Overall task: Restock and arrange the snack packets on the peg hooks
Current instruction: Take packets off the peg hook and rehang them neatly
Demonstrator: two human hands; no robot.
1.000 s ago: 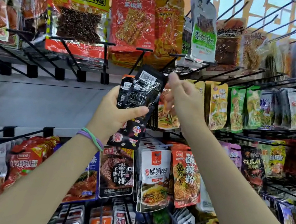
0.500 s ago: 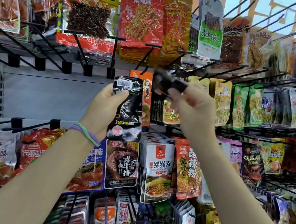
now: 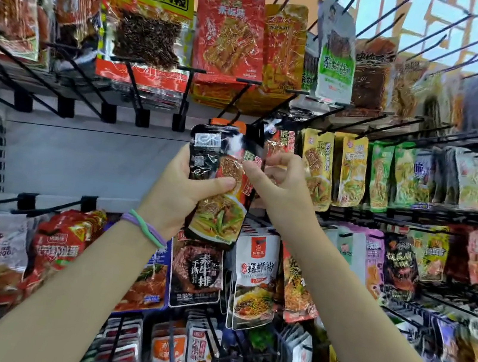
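Note:
My left hand [image 3: 179, 196] grips a small stack of snack packets in front of the middle peg row. The black packet [image 3: 206, 157] in it shows its barcode side. In front of it, a packet with an orange and green dish picture [image 3: 219, 218] faces me. My right hand [image 3: 281, 184] is just right of the stack, thumb and curled fingers pinching the upper edge of that front packet. Directly above, an orange packet [image 3: 228, 123] hangs on a black peg hook [image 3: 238, 99].
Large red [image 3: 227, 28] and yellow-green [image 3: 146, 9] packets hang on the top row. Yellow and green packets [image 3: 348, 173] fill the hooks to the right. Black [image 3: 196, 271] and white [image 3: 253, 277] packets hang below my hands. Bare black hooks [image 3: 49, 207] jut out from the grey back panel [image 3: 84, 162] at left.
My right hand held a black packet up near the peg hook; it has come back down without it and now pinches a packet in my left hand's stack.

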